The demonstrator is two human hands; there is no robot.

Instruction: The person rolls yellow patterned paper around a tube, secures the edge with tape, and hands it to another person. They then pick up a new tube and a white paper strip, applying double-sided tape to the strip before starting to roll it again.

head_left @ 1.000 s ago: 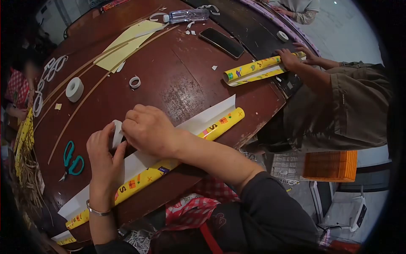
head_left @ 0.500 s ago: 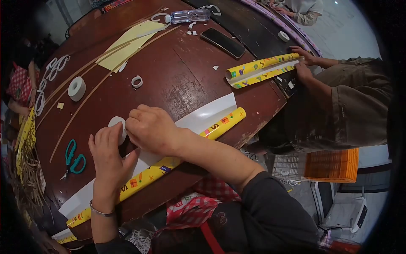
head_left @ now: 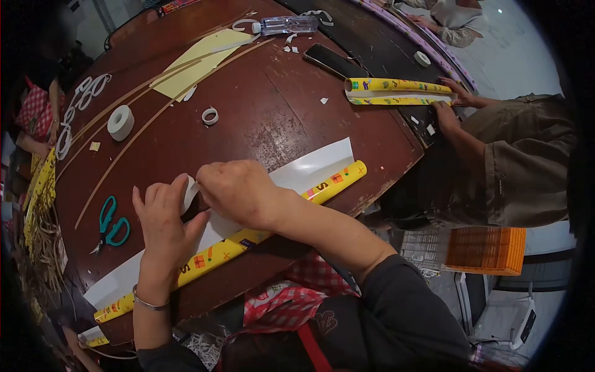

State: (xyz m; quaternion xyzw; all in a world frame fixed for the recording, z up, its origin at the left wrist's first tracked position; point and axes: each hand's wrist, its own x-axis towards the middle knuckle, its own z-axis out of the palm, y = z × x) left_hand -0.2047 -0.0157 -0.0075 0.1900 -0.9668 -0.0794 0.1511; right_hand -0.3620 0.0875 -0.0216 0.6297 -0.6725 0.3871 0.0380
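My left hand is closed round a roll of white tape, thumb below and fingers on top. My right hand is pinched at the right side of that roll; what its fingertips hold is hidden. Beneath both forearms lies a partly rolled yellow patterned sheet with its white inner side showing. Teal-handled scissors rest to the left of my left hand. Another white tape roll and a small tape ring are farther back on the table.
At the right, a co-worker's hands hold another yellow patterned roll, beside a phone. A plastic bottle, yellow paper and brown strips lie at the back. An orange crate stands beyond the table edge. More people are around.
The white tape roll in my left hand has turned more edge-on, and my right hand has shifted slightly. The co-worker's yellow roll has swung and now reaches the phone. The view has shifted slightly.
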